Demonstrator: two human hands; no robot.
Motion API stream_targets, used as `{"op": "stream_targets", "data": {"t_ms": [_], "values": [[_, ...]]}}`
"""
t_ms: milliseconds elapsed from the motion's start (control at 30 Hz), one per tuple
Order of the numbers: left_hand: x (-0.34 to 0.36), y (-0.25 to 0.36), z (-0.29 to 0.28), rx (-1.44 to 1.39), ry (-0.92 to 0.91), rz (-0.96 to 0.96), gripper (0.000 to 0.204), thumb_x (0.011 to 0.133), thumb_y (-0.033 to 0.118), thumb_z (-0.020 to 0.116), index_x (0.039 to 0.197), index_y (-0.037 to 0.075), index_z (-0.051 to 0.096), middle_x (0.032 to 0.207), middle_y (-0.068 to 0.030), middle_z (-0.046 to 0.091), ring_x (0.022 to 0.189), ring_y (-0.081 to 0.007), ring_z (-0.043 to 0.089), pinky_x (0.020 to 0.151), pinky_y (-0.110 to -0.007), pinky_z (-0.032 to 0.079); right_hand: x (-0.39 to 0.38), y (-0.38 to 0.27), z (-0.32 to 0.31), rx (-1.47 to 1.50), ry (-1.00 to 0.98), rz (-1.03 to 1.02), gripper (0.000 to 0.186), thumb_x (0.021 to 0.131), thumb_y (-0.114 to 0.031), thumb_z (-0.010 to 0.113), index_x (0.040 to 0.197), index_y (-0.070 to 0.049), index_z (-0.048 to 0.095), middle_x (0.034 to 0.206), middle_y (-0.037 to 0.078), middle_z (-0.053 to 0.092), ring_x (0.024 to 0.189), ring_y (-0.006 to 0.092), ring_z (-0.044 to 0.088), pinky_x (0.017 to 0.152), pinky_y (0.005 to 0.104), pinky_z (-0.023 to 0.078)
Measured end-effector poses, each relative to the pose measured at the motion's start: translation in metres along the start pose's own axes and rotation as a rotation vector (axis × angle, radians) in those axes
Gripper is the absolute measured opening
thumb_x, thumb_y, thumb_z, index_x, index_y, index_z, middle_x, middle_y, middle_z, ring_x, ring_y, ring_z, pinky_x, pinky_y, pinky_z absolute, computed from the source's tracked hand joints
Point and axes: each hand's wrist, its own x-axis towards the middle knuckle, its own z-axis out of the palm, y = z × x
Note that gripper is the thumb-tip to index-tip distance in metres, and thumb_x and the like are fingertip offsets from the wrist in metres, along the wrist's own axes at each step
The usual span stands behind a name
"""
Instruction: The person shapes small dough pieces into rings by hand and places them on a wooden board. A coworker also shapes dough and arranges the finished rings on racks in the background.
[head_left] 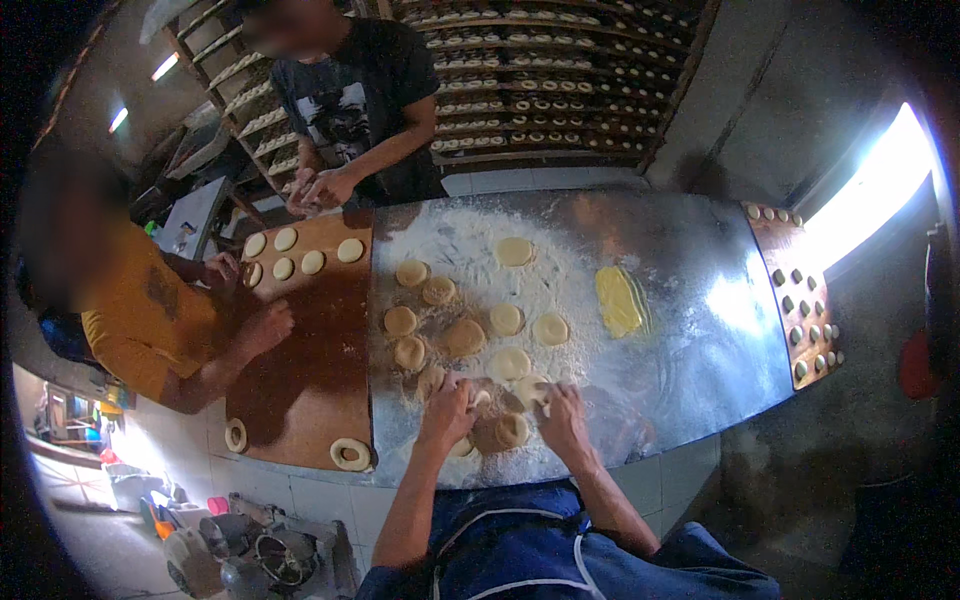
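Note:
My left hand (447, 407) and my right hand (563, 412) rest on the floured metal table (700, 340), both pressing on pieces of dough near its front edge. A brownish dough ball (500, 432) lies between them. A pale flattened piece (530, 390) sits under my right fingers, and my left fingers cover another piece that I can barely see. Several round flattened dough discs (508, 320) lie in the flour beyond my hands.
A yellow lump of butter-like fat (618, 300) lies right of the discs. A brown wooden board (310, 370) at the left holds dough discs and two ring-shaped pieces (350, 454). Two other people work at that board. Racks of trays stand behind; another board (805, 300) with small rounds at right.

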Motion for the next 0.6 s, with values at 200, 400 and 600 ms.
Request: {"op": "stream_targets", "data": {"t_ms": [200, 400, 600], "values": [[-0.031, 0.035, 0.014, -1.177, 0.102, -0.184, 0.034, 0.086, 0.009, 0.071, 0.118, 0.001, 0.062, 0.103, -0.0097, 0.070, 0.095, -0.0216, 0.067, 0.087, -0.034, 0.052, -0.011, -0.013, 0.012, 0.760, -0.285, 0.220, 0.040, 0.088, -0.017, 0.073, 0.123, 0.000, 0.062, 0.109, 0.013, 0.070, 0.094, 0.0186, 0.066, 0.079, 0.0331, 0.053], [-0.043, 0.049, 0.060, -1.450, 0.135, -0.334, 0.028, 0.092, 0.009, 0.067, 0.118, -0.001, 0.064, 0.109, -0.0078, 0.069, 0.096, -0.0157, 0.066, 0.089, -0.032, 0.053, -0.007, -0.006, -0.011, 0.569, -0.319, 0.197, 0.029, 0.085, -0.012, 0.073, 0.111, 0.001, 0.068, 0.095, 0.013, 0.073, 0.090, 0.0187, 0.068, 0.080, 0.0326, 0.054], [-0.040, 0.041, 0.086, -1.130, 0.125, -0.218, 0.021, 0.096, 0.014, 0.063, 0.114, 0.003, 0.065, 0.108, -0.0064, 0.068, 0.097, -0.0170, 0.065, 0.088, -0.033, 0.054, -0.014, 0.001, -0.004, 0.892, -0.281, 0.185, 0.057, 0.080, 0.001, 0.072, 0.133, -0.004, 0.051, 0.109, 0.015, 0.069, 0.099, 0.0204, 0.067, 0.082, 0.0347, 0.054]]}}
